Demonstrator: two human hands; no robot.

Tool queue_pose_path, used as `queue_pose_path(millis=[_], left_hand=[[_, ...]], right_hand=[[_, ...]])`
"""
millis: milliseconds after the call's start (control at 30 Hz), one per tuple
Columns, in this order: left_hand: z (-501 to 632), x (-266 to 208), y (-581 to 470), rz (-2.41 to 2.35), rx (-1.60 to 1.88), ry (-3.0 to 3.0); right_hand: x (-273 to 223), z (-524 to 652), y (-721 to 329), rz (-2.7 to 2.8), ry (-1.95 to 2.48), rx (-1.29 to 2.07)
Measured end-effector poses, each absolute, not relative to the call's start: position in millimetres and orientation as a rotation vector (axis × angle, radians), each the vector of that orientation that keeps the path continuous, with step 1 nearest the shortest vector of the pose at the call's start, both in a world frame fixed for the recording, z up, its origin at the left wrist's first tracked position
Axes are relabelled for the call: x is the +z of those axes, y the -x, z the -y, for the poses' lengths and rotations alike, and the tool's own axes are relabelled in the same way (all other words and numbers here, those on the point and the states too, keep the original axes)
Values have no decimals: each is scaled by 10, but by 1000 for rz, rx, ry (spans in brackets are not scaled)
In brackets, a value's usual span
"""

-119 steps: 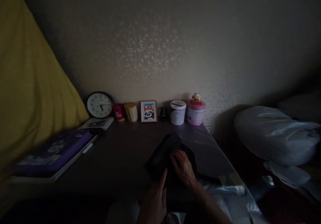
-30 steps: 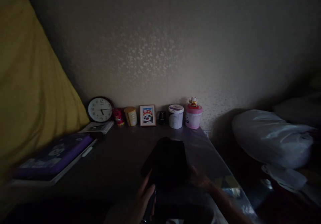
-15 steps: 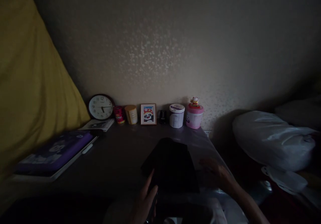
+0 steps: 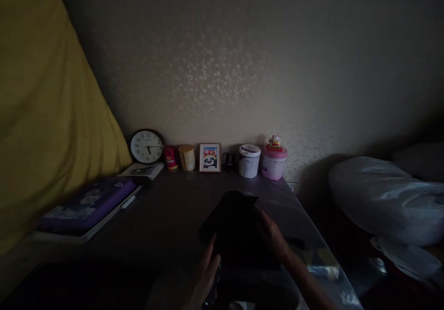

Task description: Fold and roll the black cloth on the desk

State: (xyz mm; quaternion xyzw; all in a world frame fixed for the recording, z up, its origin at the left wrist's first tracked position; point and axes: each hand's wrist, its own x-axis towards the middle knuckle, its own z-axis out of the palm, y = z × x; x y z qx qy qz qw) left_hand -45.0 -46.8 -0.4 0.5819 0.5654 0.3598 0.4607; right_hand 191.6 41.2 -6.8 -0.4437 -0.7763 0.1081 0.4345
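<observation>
Black item (image 4: 236,229), soft and sheet-like, lies on the near right part of the table (image 4: 169,208); too dark to tell cloth from bag. Handling looks partway: item is down on the tabletop, one corner sticks up at its far right edge, outline uneven, both hands at it, so not finished by my read. How much is left can't be judged; folds and layers are lost in black. Left hand (image 4: 204,275) is at the near left edge, index finger extended along it, thumb apart; can't tell if it grips. Right hand (image 4: 272,233) is at the right edge, fingers bent, tips hidden in the dark; can't tell if pinching. Dark strip (image 4: 296,242) lies just right of the right wrist; can't tell if attached. Clock (image 4: 147,146), frame (image 4: 210,158) and tub (image 4: 249,162) stand along the wall, well apart from the hands.
</observation>
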Motion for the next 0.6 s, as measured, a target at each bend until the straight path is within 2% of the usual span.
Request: queue_pose_path(millis=[167,367,600], left_hand=[[475,-9,473,-1469,899,-1632],[507,138,467,-1588,807,-1716],[486,40,458,-1526,815,-1751]], right_hand=[[104,-456,-1868,1893,1129,205],[312,-476,-1906,2153,1125,122],[535,-618,-1718,2025,973,105]])
